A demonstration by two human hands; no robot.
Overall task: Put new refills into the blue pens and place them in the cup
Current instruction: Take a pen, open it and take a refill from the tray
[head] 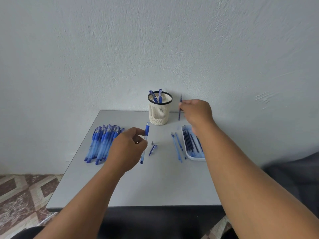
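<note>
Over the grey bench [138, 183], the left hand [128, 149] pinches an open translucent blue pen barrel [144, 142] upright while the right hand [196, 112] grips a thin dark-blue refill [180, 107] beside the cream mesh cup [159, 109]. The refill should be lined up with the barrel's mouth before sliding in.
</note>
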